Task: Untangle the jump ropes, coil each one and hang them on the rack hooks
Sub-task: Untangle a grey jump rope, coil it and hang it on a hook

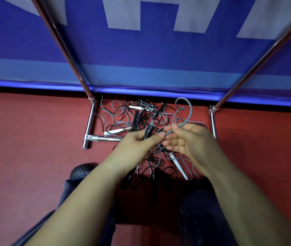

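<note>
Nearest are dark trouser legs point(199, 219) and a black shoe point(81, 170) on the red floor point(26, 139). Above them the left hand point(137, 144) has its fingers curled round a black handle point(148, 132), while the right hand point(191, 141) pinches a grey rope point(183, 110) that curls upward in a loop. Beneath and beyond the hands, the tangled jump ropes point(141, 118) lie in a heap on the floor between the chrome feet of the rack point(89, 125). Its two poles rise against a blue banner point(141, 50) with pale lettering.
</note>
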A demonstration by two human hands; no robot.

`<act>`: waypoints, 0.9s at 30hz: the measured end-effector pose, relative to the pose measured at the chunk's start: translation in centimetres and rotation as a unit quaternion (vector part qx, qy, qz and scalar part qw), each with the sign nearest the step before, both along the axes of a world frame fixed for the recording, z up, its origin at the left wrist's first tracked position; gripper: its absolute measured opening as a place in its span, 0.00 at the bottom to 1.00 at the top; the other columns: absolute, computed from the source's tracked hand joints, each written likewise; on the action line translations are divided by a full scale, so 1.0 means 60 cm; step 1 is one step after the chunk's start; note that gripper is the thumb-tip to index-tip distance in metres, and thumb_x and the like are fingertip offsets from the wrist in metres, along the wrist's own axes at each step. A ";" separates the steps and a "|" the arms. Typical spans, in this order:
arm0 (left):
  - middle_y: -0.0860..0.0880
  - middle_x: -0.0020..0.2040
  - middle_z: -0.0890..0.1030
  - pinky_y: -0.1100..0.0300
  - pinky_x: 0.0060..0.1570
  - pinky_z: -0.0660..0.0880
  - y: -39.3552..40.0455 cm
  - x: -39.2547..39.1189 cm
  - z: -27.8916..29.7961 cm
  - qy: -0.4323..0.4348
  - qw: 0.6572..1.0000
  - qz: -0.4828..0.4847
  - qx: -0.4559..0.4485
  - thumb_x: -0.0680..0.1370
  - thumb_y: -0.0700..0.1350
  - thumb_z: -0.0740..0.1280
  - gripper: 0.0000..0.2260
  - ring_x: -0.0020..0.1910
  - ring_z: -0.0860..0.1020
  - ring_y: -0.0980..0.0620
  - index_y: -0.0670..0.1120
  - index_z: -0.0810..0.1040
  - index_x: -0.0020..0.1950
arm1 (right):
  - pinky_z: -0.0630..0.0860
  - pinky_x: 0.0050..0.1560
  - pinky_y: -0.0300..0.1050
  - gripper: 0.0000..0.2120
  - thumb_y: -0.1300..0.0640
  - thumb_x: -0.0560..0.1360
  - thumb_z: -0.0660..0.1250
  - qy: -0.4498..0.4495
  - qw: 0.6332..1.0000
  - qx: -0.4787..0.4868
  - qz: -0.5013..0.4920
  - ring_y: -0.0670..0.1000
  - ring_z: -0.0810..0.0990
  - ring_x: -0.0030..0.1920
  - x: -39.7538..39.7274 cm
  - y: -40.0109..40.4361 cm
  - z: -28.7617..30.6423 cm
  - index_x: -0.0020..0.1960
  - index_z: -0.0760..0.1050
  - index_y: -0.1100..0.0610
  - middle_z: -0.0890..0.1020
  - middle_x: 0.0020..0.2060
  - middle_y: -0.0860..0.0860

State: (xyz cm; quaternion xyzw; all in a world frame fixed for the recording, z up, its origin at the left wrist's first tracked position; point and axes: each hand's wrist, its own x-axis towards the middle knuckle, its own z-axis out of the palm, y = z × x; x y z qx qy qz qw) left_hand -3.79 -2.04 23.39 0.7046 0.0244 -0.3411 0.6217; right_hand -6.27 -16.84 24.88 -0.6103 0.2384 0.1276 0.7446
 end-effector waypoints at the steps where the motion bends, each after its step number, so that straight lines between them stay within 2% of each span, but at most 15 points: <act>1: 0.44 0.30 0.68 0.60 0.28 0.58 0.000 -0.001 0.000 0.001 1.000 -0.008 0.007 0.75 0.54 0.68 0.12 0.26 0.63 0.52 0.54 0.81 0.32 | 0.79 0.35 0.37 0.10 0.61 0.78 0.60 -0.003 1.000 0.019 -0.005 0.47 0.81 0.31 0.000 0.000 0.001 0.42 0.78 0.60 0.82 0.28 0.51; 4: 0.47 0.27 0.67 0.59 0.27 0.57 -0.002 0.001 0.002 0.011 1.000 0.009 -0.012 0.74 0.53 0.68 0.15 0.25 0.62 0.52 0.52 0.77 0.27 | 0.78 0.34 0.37 0.10 0.60 0.78 0.59 -0.005 0.998 0.060 -0.030 0.47 0.81 0.30 0.003 0.000 0.002 0.43 0.77 0.60 0.82 0.29 0.51; 7: 0.51 0.25 0.68 0.62 0.25 0.58 -0.003 0.003 0.000 0.006 1.000 0.023 -0.014 0.76 0.52 0.67 0.15 0.23 0.62 0.54 0.51 0.77 0.29 | 0.79 0.38 0.40 0.09 0.59 0.78 0.60 -0.014 1.000 0.001 -0.019 0.47 0.81 0.32 0.005 0.000 -0.002 0.44 0.78 0.57 0.82 0.32 0.50; 9: 0.53 0.24 0.69 0.65 0.23 0.59 -0.003 0.004 -0.001 0.013 0.999 0.041 -0.019 0.77 0.51 0.66 0.13 0.22 0.63 0.56 0.46 0.78 0.34 | 0.79 0.44 0.44 0.06 0.58 0.77 0.63 -0.011 0.996 -0.077 0.031 0.47 0.80 0.34 0.002 0.003 -0.006 0.44 0.77 0.53 0.82 0.35 0.49; 12: 0.54 0.21 0.69 0.68 0.20 0.61 -0.002 0.006 0.002 0.019 0.997 0.068 -0.019 0.78 0.48 0.65 0.17 0.19 0.63 0.58 0.45 0.73 0.29 | 0.77 0.50 0.44 0.07 0.56 0.77 0.63 0.014 0.981 -0.135 0.142 0.46 0.81 0.39 -0.004 0.010 -0.011 0.43 0.77 0.47 0.83 0.39 0.46; 17: 0.52 0.21 0.70 0.68 0.21 0.60 -0.004 0.003 0.003 0.009 0.997 0.070 -0.010 0.78 0.48 0.65 0.19 0.19 0.63 0.58 0.47 0.73 0.26 | 0.76 0.53 0.45 0.08 0.53 0.77 0.62 0.026 0.972 -0.144 0.183 0.46 0.82 0.43 -0.005 0.006 -0.013 0.43 0.78 0.45 0.83 0.40 0.45; 21: 0.50 0.23 0.71 0.68 0.21 0.61 -0.005 0.006 0.001 0.013 0.996 0.083 -0.008 0.78 0.48 0.65 0.16 0.19 0.64 0.57 0.45 0.74 0.31 | 0.76 0.55 0.44 0.09 0.48 0.76 0.63 0.012 0.967 -0.162 0.198 0.43 0.82 0.43 -0.006 0.003 -0.017 0.40 0.79 0.40 0.84 0.39 0.39; 27: 0.50 0.23 0.72 0.68 0.21 0.61 -0.004 0.005 0.003 0.014 0.996 0.084 -0.014 0.78 0.47 0.64 0.14 0.20 0.64 0.57 0.43 0.77 0.35 | 0.76 0.55 0.44 0.10 0.52 0.78 0.61 0.007 0.968 -0.146 0.203 0.41 0.81 0.43 -0.008 0.002 -0.017 0.42 0.77 0.40 0.82 0.41 0.39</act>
